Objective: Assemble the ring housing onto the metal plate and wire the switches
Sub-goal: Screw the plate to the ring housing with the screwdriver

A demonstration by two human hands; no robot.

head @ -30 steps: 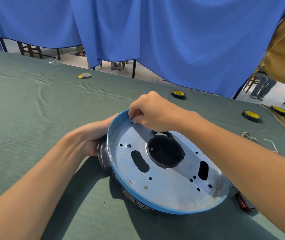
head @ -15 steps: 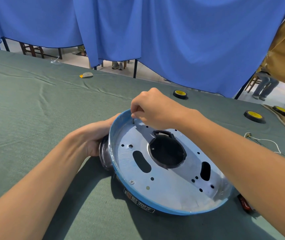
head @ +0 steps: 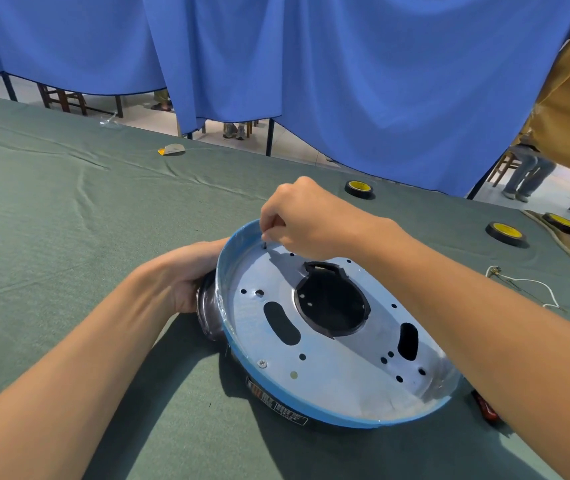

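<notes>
Leaning blue-rimmed, hole-punched metal plate (head: 332, 372): left hand (head: 186, 275) grips it, right hand (head: 306, 216) pinches screw (head: 264, 244).

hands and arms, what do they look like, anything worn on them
The left hand and right hand are bare, no gloves. Both forearms are bare too, with no sleeve in view up to the frame edge. No watch, band or ring shows.

No text can be read. A label (head: 278, 403) on the outer side of the housing (head: 363, 424), at lower centre of the frame, carries a red-and-black mark and lines of print, all too small and blurred to make out. Any print on the yellow-faced tape rolls (head: 359, 187) at upper right is too small to tell.
</notes>
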